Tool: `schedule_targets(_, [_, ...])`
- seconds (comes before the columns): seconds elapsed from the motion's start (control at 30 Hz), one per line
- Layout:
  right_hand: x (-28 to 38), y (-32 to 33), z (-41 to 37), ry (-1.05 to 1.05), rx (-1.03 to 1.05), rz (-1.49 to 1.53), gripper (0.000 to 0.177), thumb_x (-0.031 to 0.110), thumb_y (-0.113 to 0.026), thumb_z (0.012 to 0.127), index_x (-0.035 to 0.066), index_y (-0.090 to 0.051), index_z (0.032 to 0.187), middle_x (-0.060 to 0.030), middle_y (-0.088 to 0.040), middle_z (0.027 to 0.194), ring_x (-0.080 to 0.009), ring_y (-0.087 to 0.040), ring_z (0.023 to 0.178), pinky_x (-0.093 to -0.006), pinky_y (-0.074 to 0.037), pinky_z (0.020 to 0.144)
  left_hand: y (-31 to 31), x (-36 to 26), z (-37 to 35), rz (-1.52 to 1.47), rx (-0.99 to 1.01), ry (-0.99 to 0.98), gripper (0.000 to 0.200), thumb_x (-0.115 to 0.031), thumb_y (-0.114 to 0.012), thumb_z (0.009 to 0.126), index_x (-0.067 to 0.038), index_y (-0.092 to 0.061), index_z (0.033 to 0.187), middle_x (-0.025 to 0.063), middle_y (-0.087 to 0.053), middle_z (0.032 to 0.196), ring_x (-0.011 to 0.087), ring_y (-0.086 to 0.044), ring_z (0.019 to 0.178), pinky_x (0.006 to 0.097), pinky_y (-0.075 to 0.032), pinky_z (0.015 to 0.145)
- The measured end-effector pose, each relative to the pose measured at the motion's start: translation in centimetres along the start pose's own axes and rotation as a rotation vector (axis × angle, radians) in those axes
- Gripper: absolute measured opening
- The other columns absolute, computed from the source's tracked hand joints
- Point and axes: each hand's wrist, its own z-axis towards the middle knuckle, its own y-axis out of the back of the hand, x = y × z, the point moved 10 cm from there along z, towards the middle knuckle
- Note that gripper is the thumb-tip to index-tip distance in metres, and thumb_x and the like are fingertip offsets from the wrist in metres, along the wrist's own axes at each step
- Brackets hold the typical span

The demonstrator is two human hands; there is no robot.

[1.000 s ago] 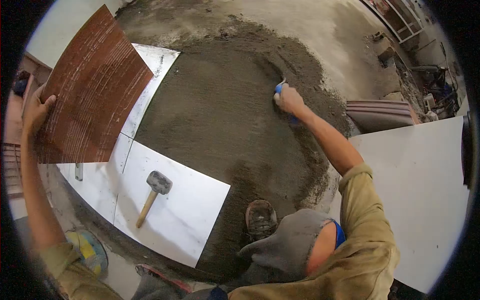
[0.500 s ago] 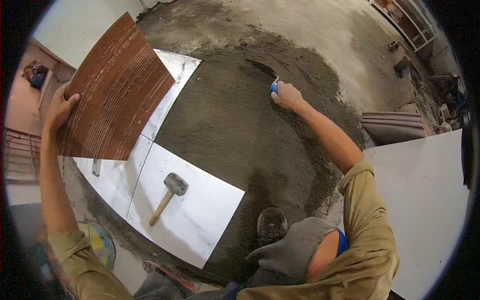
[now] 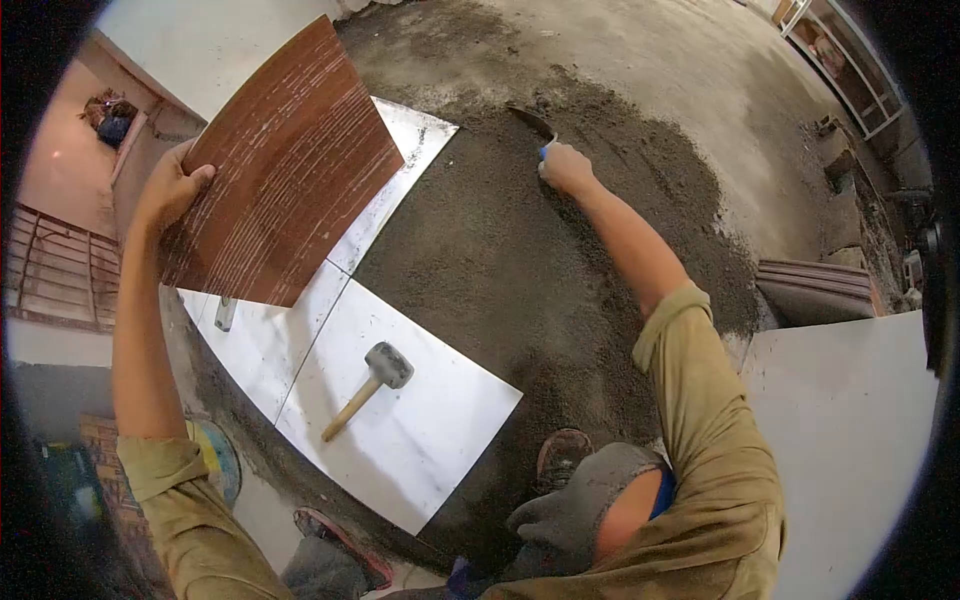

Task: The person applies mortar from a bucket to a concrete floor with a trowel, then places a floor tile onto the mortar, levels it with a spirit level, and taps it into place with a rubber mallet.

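My left hand [image 3: 178, 188] grips the left edge of a tile [image 3: 285, 165], held up and tilted with its reddish-brown, ridged back facing me. Wrapped around the blue handle of a trowel [image 3: 532, 124] is my right hand [image 3: 566, 168]. The trowel's blade lies at the grey mortar bed [image 3: 500, 230], near its far side. White tiles [image 3: 440, 390] lie on the floor at the left of the mortar. On the nearest one rests a rubber mallet [image 3: 388, 366] with a wooden handle.
A level's end [image 3: 225, 314] shows below the held tile. My shoe [image 3: 562, 458] stands on the mortar's near side. Stacked tiles [image 3: 815, 290] lie at the right, beside a large white panel [image 3: 840, 400]. A bucket [image 3: 215, 455] stands at the lower left.
The whole view has shifted, so most of the scene sits further right. My right hand and the trowel have moved left relative to the mortar. The left hand still holds the tile up.
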Motion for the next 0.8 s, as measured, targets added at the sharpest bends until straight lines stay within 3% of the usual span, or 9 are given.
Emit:
schedule_targets(0.07, [0.2,-1.3,0.4,0.007,0.059,-0.013,0.031,0.021,-0.059,0.086,-0.004,-0.064,0.102,-0.0262,-0.068,0.108,-0.0429,-0.067,0.099,-0.0507,-0.055,0.085,0.2,-1.4,-0.4,0.061,-0.018,-0.087,0.039,-0.003,-0.059,0.09,0.004,-0.057,0.128,0.0061,-0.068,0.113,0.0127,-0.061,0.097,0.0283,-0.048,0.089])
schedule_targets(0.23, [2.3,-1.6,-7.5,0.264,0.066,-0.081,0.034,0.024,-0.061,0.087,-0.003,-0.057,0.107,-0.0264,-0.068,0.101,-0.0432,-0.068,0.095,-0.0528,-0.054,0.083,0.3,0.3,0.0,0.031,-0.022,-0.048,0.041,-0.003,-0.06,0.09,0.004,-0.057,0.13,0.0068,-0.068,0.114,0.013,-0.061,0.099,0.0283,-0.047,0.09])
schedule_targets(0.33, [-1.4,0.1,-11.8,0.128,0.036,-0.025,0.035,0.026,-0.061,0.088,-0.001,-0.054,0.109,-0.0267,-0.068,0.099,-0.0443,-0.067,0.094,-0.053,-0.054,0.082,1.5,1.5,0.7,0.221,-0.076,-0.066,0.043,-0.005,-0.062,0.09,0.003,-0.056,0.131,0.0083,-0.067,0.118,0.0154,-0.062,0.103,0.0302,-0.047,0.094])
schedule_targets(0.4, [-7.0,2.5,-13.1,-0.083,-0.07,-0.029,0.036,0.026,-0.061,0.088,-0.002,-0.054,0.109,-0.0282,-0.068,0.101,-0.0447,-0.067,0.094,-0.0533,-0.054,0.082,1.8,2.4,1.1,0.189,-0.083,-0.123,0.045,-0.008,-0.063,0.091,0.002,-0.054,0.134,0.0095,-0.066,0.119,0.017,-0.062,0.105,0.0312,-0.048,0.095])
schedule_targets(0.47, [-13.9,3.0,-13.7,-0.269,-0.125,-0.072,0.034,0.026,-0.06,0.089,-0.002,-0.056,0.107,-0.0279,-0.068,0.101,-0.0444,-0.067,0.095,-0.053,-0.054,0.083,2.1,2.5,0.8,0.264,-0.111,-0.021,0.047,-0.012,-0.064,0.093,0.002,-0.053,0.136,0.011,-0.067,0.119,0.0185,-0.063,0.106,0.0321,-0.048,0.096])
schedule_targets(0.5, [-17.6,1.5,-13.2,-0.239,-0.089,-0.128,0.032,0.025,-0.058,0.089,-0.003,-0.057,0.105,-0.0275,-0.068,0.102,-0.044,-0.068,0.095,-0.0523,-0.055,0.084,2.3,3.5,1.7,0.229,-0.1,-0.149,0.048,-0.014,-0.065,0.093,0.003,-0.052,0.136,0.0121,-0.066,0.12,0.0187,-0.063,0.107,0.0326,-0.048,0.096])
schedule_targets(0.63, [-17.6,1.1,-19.9,-0.322,-0.059,-0.095,0.037,0.027,-0.058,0.089,-0.004,-0.054,0.108,-0.0322,-0.066,0.1,-0.0471,-0.066,0.096,-0.0529,-0.053,0.087,2.7,3.3,1.6,0.426,-0.146,-0.042,0.048,-0.012,-0.064,0.093,0.003,-0.052,0.137,0.0122,-0.066,0.123,0.0195,-0.063,0.109,0.0333,-0.048,0.098])
schedule_targets(0.73, [-15.7,0.8,-23.2,-0.217,0.013,-0.039,0.041,0.032,-0.059,0.089,-0.004,-0.052,0.107,-0.0319,-0.067,0.096,-0.0482,-0.066,0.091,-0.0546,-0.053,0.083,3.3,4.6,3.0,0.455,-0.154,-0.235,0.048,-0.014,-0.062,0.094,0.003,-0.05,0.138,0.0122,-0.065,0.124,0.0202,-0.062,0.112,0.0328,-0.047,0.1])
schedule_targets(0.8, [-18.0,1.9,-23.5,-0.324,-0.063,-0.059,0.041,0.032,-0.059,0.089,-0.005,-0.052,0.107,-0.0314,-0.067,0.095,-0.0482,-0.067,0.09,-0.0545,-0.054,0.082,2.5,3.3,1.8,0.441,-0.175,-0.125,0.051,-0.019,-0.063,0.095,0.001,-0.049,0.139,0.0124,-0.064,0.126,0.0217,-0.063,0.112,0.0348,-0.048,0.099])
